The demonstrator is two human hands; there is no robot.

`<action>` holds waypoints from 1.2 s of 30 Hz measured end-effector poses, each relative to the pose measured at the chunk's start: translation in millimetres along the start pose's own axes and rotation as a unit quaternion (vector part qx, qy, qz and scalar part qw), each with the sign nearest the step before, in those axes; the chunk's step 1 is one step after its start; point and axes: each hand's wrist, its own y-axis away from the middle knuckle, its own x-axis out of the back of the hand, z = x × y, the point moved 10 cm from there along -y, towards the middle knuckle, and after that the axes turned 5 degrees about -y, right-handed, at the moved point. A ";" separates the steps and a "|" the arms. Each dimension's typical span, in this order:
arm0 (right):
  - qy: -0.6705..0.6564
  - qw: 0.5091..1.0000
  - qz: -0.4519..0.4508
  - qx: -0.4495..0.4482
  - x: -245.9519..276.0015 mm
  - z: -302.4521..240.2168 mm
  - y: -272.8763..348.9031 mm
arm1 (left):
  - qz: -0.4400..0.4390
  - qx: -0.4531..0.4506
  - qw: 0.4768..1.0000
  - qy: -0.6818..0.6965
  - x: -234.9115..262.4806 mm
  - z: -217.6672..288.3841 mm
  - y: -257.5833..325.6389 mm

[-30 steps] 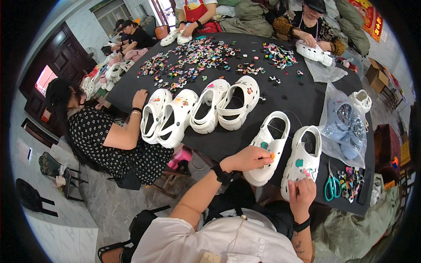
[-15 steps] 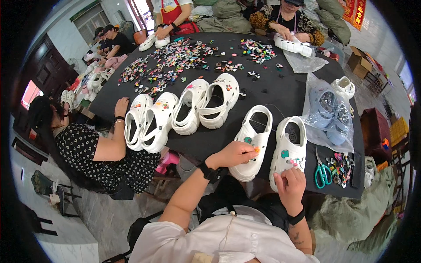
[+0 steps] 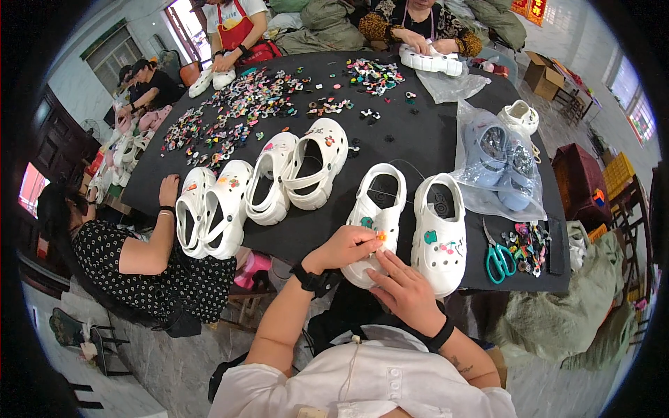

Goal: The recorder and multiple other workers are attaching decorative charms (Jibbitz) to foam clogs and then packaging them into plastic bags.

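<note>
My left hand (image 3: 343, 248) pinches a small orange-yellow shoe charm (image 3: 381, 236) at the front of a white clog (image 3: 385, 182) on the table's near side. A green charm (image 3: 366, 222) sits in the same clog's upper. Across that clog's toe lies my right hand (image 3: 406, 289), fingers stretched out, their tips close to the left hand's. Just right stands the matching white clog (image 3: 440, 270), bearing a green shirt-shaped charm (image 3: 431, 237) and a pink charm (image 3: 446, 249). My hands hide part of the first clog's toe.
On the black table (image 3: 397, 132) lie several decorated white clogs (image 3: 317, 164) to the left and loose charms (image 3: 258, 97) farther off. Teal-handled scissors (image 3: 499, 262), a small charm pile (image 3: 529, 247) and bagged blue clogs (image 3: 498, 157) are at right. Co-workers sit around.
My right hand has left the right clog and come over to the left clog's toe, beside my left hand. The whole view has shifted slightly.
</note>
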 end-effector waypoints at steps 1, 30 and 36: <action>0.001 1.000 0.004 0.003 -0.4 -1.1 -0.6 | -0.011 0.011 1.000 0.011 -0.2 -1.9 0.9; -0.261 0.951 0.063 -0.156 63.3 24.3 46.5 | 0.018 -0.007 0.987 0.162 -78.6 76.3 27.0; -0.129 0.919 0.295 -0.228 150.3 102.5 105.5 | 0.036 -0.066 0.997 0.016 -65.7 89.3 35.7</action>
